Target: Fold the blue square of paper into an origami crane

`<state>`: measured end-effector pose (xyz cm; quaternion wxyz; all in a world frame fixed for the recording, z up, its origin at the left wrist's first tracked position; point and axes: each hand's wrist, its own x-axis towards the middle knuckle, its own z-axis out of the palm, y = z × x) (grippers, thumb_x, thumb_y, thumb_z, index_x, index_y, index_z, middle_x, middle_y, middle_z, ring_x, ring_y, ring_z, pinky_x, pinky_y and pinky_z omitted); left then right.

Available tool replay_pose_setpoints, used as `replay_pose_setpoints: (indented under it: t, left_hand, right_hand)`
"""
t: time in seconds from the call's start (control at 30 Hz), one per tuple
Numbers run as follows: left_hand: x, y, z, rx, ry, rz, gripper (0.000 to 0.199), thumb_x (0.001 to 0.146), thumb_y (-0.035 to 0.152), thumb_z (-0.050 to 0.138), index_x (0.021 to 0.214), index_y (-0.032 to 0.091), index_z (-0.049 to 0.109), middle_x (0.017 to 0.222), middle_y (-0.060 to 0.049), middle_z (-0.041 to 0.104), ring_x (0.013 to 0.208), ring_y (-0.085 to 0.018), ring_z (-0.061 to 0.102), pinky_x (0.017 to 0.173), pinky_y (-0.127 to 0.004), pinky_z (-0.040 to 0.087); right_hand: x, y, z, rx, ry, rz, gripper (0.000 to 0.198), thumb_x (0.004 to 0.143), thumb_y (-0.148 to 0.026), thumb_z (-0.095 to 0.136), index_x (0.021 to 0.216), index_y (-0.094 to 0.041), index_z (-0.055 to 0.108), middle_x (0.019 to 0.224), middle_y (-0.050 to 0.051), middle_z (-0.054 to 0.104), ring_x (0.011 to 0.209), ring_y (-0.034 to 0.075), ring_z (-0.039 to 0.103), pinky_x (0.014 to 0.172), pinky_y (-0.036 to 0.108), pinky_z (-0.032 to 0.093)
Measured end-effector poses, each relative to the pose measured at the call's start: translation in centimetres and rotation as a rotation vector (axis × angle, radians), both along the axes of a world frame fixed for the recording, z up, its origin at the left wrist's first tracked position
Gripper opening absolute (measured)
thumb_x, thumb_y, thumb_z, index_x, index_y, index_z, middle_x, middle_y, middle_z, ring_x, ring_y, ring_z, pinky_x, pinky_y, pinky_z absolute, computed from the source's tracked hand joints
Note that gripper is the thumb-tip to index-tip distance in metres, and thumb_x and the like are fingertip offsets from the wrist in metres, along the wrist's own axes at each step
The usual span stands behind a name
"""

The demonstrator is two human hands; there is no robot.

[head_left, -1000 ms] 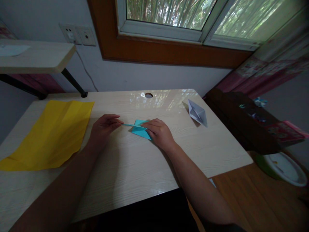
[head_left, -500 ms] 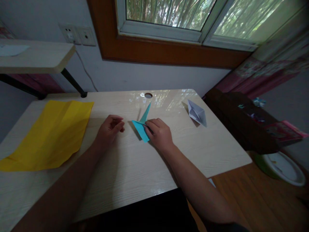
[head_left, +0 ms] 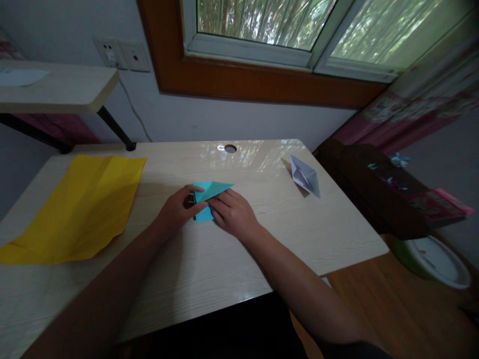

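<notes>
A folded piece of turquoise origami paper [head_left: 210,189] is between my hands over the middle of the table, one pointed flap reaching to the right. My left hand [head_left: 178,207] grips its left edge, thumb in front and fingers at the upper corner. From the right, my right hand [head_left: 235,212] has its fingers on the paper below the pointed flap; the fingertips are partly hidden by it. I cannot tell whether the right fingers pinch the paper or only press it.
A creased yellow sheet [head_left: 86,209] covers the table's left part. A folded white paper boat shape [head_left: 306,175] stands at the right. Near the back edge is a round cable hole [head_left: 230,148]. A raised shelf [head_left: 75,89] overhangs the back left corner.
My left hand has moved right and taken hold of the turquoise paper. The paper has turned, so its pointed flap now lies toward the right instead of upward.
</notes>
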<state>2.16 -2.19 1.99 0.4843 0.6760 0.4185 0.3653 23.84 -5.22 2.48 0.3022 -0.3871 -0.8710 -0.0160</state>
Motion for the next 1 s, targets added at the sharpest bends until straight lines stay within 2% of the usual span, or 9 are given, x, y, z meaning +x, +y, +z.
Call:
replay_pose_setpoints:
  t: [0.1,0.27,0.4,0.47,0.53,0.63,0.77,0.83,1.0]
  left_hand:
    - [-0.1,0.0,-0.1,0.030,0.008,0.032,0.041,0.085,0.041,0.076,0.118,0.022,0.062,0.086,-0.001,0.068,0.071,-0.015,0.066,0.060,-0.024,0.054]
    - [-0.5,0.5,-0.5,0.139,0.054,0.083,0.036,0.087,0.041,0.074,0.116,0.023,0.066,0.095,-0.003,0.071,0.080,-0.016,0.068,0.068,-0.026,0.056]
    - [-1.0,1.0,-0.5,0.268,0.104,0.086,0.025,0.092,0.041,0.068,0.110,0.024,0.072,0.105,-0.004,0.073,0.089,-0.018,0.069,0.079,-0.029,0.057]
    - [-1.2,1.2,-0.4,0.325,0.113,0.065,0.022,0.094,0.039,0.066,0.107,0.024,0.075,0.108,-0.005,0.074,0.096,-0.020,0.069,0.086,-0.032,0.056]
    - [-1.4,1.3,-0.3,0.342,0.114,0.036,0.020,0.093,0.037,0.066,0.106,0.025,0.077,0.110,-0.005,0.076,0.100,-0.021,0.069,0.091,-0.034,0.055]
    - [-1.5,1.2,-0.1,0.306,0.110,-0.002,0.021,0.093,0.035,0.067,0.107,0.026,0.078,0.109,-0.005,0.077,0.098,-0.021,0.071,0.087,-0.032,0.055]
    - [-1.5,1.0,-0.2,0.223,0.117,0.018,0.020,0.091,0.037,0.069,0.104,0.026,0.078,0.099,-0.002,0.078,0.090,-0.020,0.071,0.079,-0.030,0.053]
    - [-1.4,1.0,-0.4,0.154,0.085,0.054,0.022,0.088,0.041,0.073,0.102,0.025,0.075,0.096,-0.002,0.078,0.087,-0.020,0.070,0.076,-0.029,0.053]
    - [-0.8,0.8,-0.4,-0.034,-0.085,0.088,0.043,0.079,0.050,0.081,0.106,0.023,0.063,0.092,-0.002,0.075,0.080,-0.019,0.069,0.065,-0.026,0.051]
  right_hand:
    - [0.0,0.0,0.1,-0.010,0.035,0.039,0.025,0.101,-0.024,0.056,0.121,-0.019,0.071,0.115,0.011,0.073,0.106,0.026,0.063,0.091,0.044,0.054]
    - [0.5,0.1,0.5,-0.032,0.182,0.077,0.020,0.101,-0.023,0.057,0.116,-0.021,0.070,0.113,0.009,0.074,0.100,0.023,0.065,0.088,0.042,0.055]
    - [1.6,0.4,0.3,-0.028,0.366,-0.044,0.012,0.099,-0.022,0.059,0.107,-0.023,0.069,0.101,0.008,0.072,0.095,0.022,0.064,0.087,0.044,0.054]
    - [2.0,0.7,0.2,-0.037,0.466,-0.137,0.014,0.097,-0.026,0.065,0.110,-0.025,0.067,0.107,0.009,0.068,0.103,0.025,0.063,0.090,0.047,0.054]
    - [2.2,0.9,0.0,-0.087,0.535,-0.136,0.027,0.093,-0.029,0.071,0.119,-0.026,0.064,0.117,0.010,0.065,0.111,0.025,0.061,0.093,0.046,0.055]
    - [2.0,1.1,0.0,-0.222,0.578,-0.016,0.035,0.092,-0.032,0.073,0.125,-0.028,0.063,0.121,0.009,0.066,0.110,0.022,0.063,0.092,0.041,0.056]
    - [1.5,1.0,-0.1,-0.413,0.597,0.099,0.015,0.095,-0.034,0.070,0.107,-0.025,0.073,0.105,0.004,0.073,0.096,0.018,0.068,0.087,0.035,0.055]
    - [1.3,0.9,-0.1,-0.499,0.630,0.075,0.013,0.094,-0.036,0.070,0.098,-0.024,0.075,0.094,0.003,0.074,0.087,0.016,0.068,0.081,0.032,0.054]
    - [1.3,0.8,-0.3,-0.626,0.777,-0.059,0.018,0.088,-0.039,0.076,0.089,-0.021,0.073,0.083,0.002,0.072,0.076,0.015,0.063,0.072,0.030,0.051]
